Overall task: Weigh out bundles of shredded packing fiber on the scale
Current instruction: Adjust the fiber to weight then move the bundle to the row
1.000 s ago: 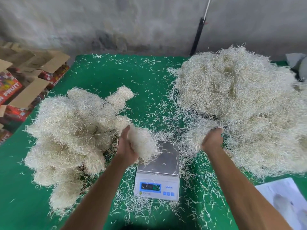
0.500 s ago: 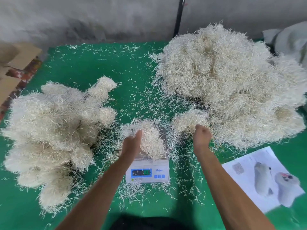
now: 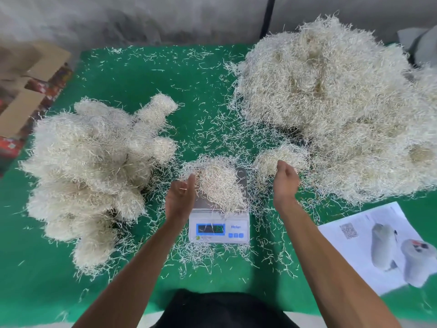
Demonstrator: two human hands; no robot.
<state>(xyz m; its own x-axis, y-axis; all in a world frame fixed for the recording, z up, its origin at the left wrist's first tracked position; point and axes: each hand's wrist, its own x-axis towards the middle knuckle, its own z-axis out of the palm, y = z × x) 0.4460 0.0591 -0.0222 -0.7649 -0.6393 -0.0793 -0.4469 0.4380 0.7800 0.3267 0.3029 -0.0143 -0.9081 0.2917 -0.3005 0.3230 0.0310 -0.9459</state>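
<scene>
Pale fiber bundle [image 3: 218, 185] sat on scale [image 3: 219, 227]. Left hand [image 3: 181, 197] and right hand [image 3: 285, 183] flanked it, fingers relaxed, empty. Big loose heap [image 3: 331, 102] sat right, weighed bundles [image 3: 94, 166] left.

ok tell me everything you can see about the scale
The scale is a small white digital one with a square metal platform and a blue-framed display, lit but too blurred to read, beside small blue buttons under a blue brand mark. It sits flat on the green table, near the front middle, ringed by stray shreds. A bundle of pale fiber lies on the platform, covering most of it. The left hand is just beside its left edge.
</scene>
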